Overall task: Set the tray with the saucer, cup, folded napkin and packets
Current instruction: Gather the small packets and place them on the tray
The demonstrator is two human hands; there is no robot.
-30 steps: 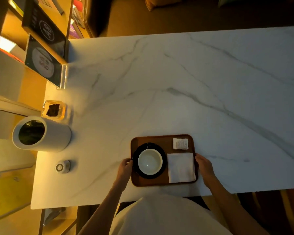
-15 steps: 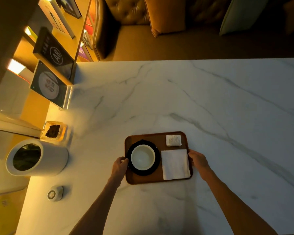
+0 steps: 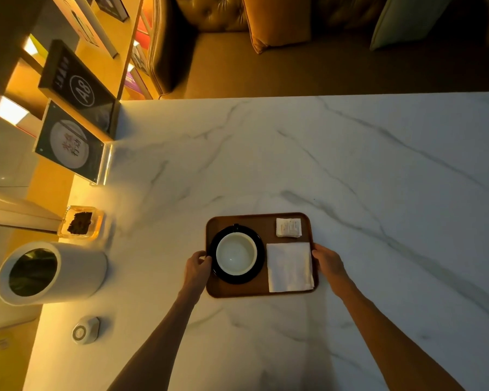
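The tray (image 3: 233,290) lay on the marble surface (image 3: 322,165), with the left hand (image 3: 197,266) and right hand (image 3: 326,263) each curled round a short edge. It carried the cup (image 3: 236,253) on its black saucer (image 3: 237,279) (left side), the folded napkin (image 3: 290,267) to the right, and the packets (image 3: 288,227) beyond the napkin.

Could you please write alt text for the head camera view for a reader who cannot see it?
A person's left hand and right hand grip the sides of a brown tray on a marble table. It holds a white cup on a black saucer, a folded napkin and packets.
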